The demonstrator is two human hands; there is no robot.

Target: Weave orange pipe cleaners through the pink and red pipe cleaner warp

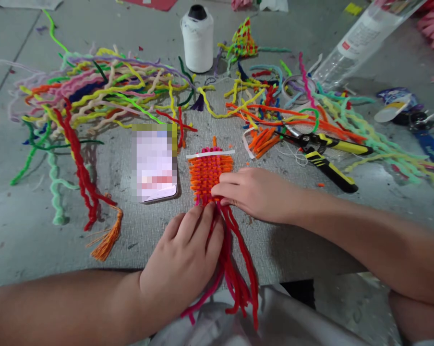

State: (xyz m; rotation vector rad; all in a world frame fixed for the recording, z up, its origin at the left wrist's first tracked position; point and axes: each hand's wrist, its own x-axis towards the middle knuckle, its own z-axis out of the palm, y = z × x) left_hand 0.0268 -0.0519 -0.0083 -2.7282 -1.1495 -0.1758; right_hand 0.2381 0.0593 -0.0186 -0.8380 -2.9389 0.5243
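Far left, a pile of fuzzy strands (pixel 105 89) lies on the table (pixel 51 245), with an orange tassel (pixel 108 241) below it. Next, a phone (pixel 155 163) rests near the left hand (pixel 188 245), whose fingers lie close together over the lower edge of the orange-and-pink weave (pixel 205 175); whether they grip cannot be told. The weave lies flat at centre, a white strip (pixel 210 154) across its top, red ends (pixel 244 247) trailing below. The right hand (pixel 255 192) touches its lower right side, fingers bent; a pinch cannot be confirmed. Farther right, pliers (pixel 323 153) lie open.
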